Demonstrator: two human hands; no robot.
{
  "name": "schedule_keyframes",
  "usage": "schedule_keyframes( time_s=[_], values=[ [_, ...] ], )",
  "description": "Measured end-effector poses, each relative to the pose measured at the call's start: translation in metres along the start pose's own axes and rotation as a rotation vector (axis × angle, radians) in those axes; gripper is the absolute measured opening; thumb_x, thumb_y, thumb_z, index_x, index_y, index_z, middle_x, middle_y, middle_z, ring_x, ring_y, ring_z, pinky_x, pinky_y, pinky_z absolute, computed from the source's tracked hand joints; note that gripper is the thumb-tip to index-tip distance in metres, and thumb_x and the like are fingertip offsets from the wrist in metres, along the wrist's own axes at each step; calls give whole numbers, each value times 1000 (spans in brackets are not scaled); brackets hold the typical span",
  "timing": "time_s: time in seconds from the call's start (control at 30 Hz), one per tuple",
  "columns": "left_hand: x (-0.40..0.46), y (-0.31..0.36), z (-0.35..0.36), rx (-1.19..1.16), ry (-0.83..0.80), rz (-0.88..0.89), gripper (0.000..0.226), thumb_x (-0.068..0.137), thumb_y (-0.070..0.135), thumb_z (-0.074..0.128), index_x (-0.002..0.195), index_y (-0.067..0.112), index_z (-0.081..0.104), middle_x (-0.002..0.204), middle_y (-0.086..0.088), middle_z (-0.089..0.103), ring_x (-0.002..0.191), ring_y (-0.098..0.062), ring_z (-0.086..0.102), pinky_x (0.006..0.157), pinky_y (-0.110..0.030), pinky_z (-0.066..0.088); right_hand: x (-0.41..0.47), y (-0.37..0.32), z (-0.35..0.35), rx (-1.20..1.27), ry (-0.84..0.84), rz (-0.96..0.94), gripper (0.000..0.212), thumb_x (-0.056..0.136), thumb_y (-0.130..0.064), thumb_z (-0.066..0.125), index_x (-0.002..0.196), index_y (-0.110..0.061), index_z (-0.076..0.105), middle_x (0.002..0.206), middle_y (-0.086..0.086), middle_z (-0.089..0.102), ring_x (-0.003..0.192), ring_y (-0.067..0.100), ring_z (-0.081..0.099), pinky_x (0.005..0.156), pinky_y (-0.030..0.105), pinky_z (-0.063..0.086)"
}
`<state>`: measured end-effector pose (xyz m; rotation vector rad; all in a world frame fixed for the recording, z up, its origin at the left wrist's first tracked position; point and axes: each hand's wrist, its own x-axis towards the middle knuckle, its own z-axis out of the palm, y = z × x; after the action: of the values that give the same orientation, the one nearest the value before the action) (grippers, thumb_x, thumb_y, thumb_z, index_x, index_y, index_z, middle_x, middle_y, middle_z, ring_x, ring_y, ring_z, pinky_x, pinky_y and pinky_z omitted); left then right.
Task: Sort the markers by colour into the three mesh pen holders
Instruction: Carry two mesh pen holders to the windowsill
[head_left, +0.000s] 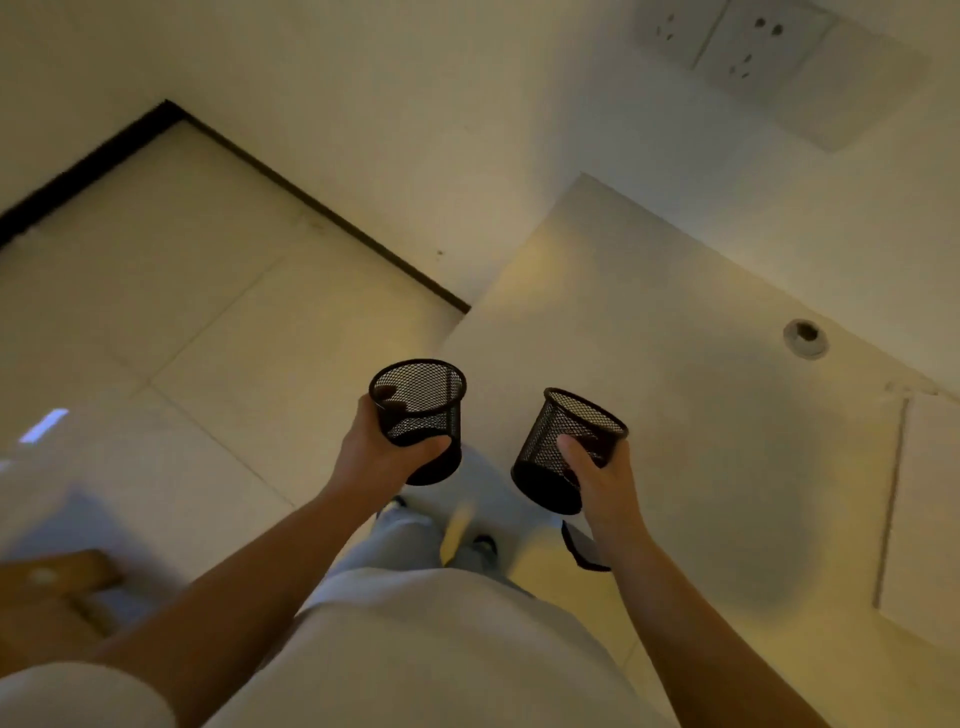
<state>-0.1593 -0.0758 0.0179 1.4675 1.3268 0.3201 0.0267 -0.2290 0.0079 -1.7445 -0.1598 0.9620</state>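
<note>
I stand at the corner of a white desk (675, 415) and hold two black mesh pen holders in the air. My left hand (387, 449) grips one mesh holder (423, 410) upright, fingers wrapped round its wall. My right hand (597, 478) grips the second mesh holder (566, 447), which tilts with its mouth toward the upper right, over the desk's near corner. Both holders look empty. No markers and no third holder are in view.
The desk has a round cable hole (805, 338) and a seam toward its right. Wall sockets (737, 47) sit on the white wall behind. Tiled floor (182, 338) lies left, with a wooden piece of furniture (57, 582) at lower left. My legs and shoes are below.
</note>
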Motion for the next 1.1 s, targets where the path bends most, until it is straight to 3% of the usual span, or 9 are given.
schedule_keyframes(
  time_s=[0.1, 0.27, 0.37, 0.47, 0.5, 0.67, 0.83, 0.97, 1.1],
  values=[
    [-20, -31, -42, -72, 74, -117, 72, 62, 26, 84, 118, 27, 40, 112, 3, 57, 103, -15, 54, 84, -30, 43, -8, 1, 35, -71, -133, 40, 52, 78, -28, 72, 122, -17, 46, 117, 5, 61, 103, 21, 62, 86, 41, 53],
    [-54, -87, -114, -183, 195, -345, 86, 46, 43, 75, 122, 22, 41, 114, 0, 58, 107, -15, 54, 93, -35, 44, -18, 2, 111, -290, -293, 54, 51, 77, -26, 72, 119, -16, 44, 118, 7, 58, 107, 24, 58, 92, 44, 49],
    [-67, -121, -157, -223, 275, -448, 89, 44, 42, 76, 121, 17, 41, 113, -3, 57, 108, -18, 54, 93, -39, 46, -25, 4, 170, -389, -377, 49, 55, 78, -20, 72, 124, -10, 42, 114, 7, 56, 104, 24, 56, 85, 34, 50],
    [-71, -150, -205, -248, 311, -504, 87, 43, 40, 77, 118, 17, 42, 110, -4, 57, 107, -20, 55, 94, -41, 46, -30, 7, 226, -524, -456, 11, 50, 77, -22, 74, 117, -13, 46, 103, 1, 58, 86, 11, 57, 60, 9, 46],
    [-71, -159, -222, -249, 321, -510, 86, 44, 38, 80, 118, 17, 42, 110, -3, 56, 107, -20, 54, 94, -40, 46, -31, 8, 245, -557, -476, 1, 49, 76, -23, 74, 114, -14, 45, 99, -2, 57, 82, 5, 56, 55, 6, 44],
    [-55, -198, -312, -237, 350, -493, 73, 62, 21, 85, 120, 16, 41, 111, 0, 55, 105, -16, 52, 85, -29, 41, -34, 7, 343, -628, -473, -16, 54, 74, -28, 76, 117, -14, 46, 106, 2, 58, 90, 17, 56, 68, 25, 42],
    [-34, -210, -390, -272, 443, -508, 77, 65, 21, 83, 127, 13, 38, 110, 1, 51, 102, -15, 48, 87, -30, 41, -39, 3, 433, -668, -553, -60, 57, 72, -30, 77, 118, -13, 47, 98, -5, 59, 81, -1, 55, 59, 14, 39],
    [-15, -215, -432, -334, 522, -538, 78, 65, 22, 84, 128, 13, 39, 110, 1, 52, 103, -17, 48, 91, -34, 43, -35, -4, 502, -697, -627, -30, 56, 72, -26, 78, 116, -12, 46, 102, 2, 61, 83, 7, 58, 62, 17, 43],
    [7, -231, -462, -382, 609, -594, 77, 64, 22, 84, 127, 13, 40, 110, 2, 51, 101, -16, 49, 88, -31, 42, -13, -14, 580, -783, -736, -82, 61, 71, -30, 78, 119, -11, 45, 99, -4, 58, 81, -1, 54, 55, 10, 40]
  ],
)
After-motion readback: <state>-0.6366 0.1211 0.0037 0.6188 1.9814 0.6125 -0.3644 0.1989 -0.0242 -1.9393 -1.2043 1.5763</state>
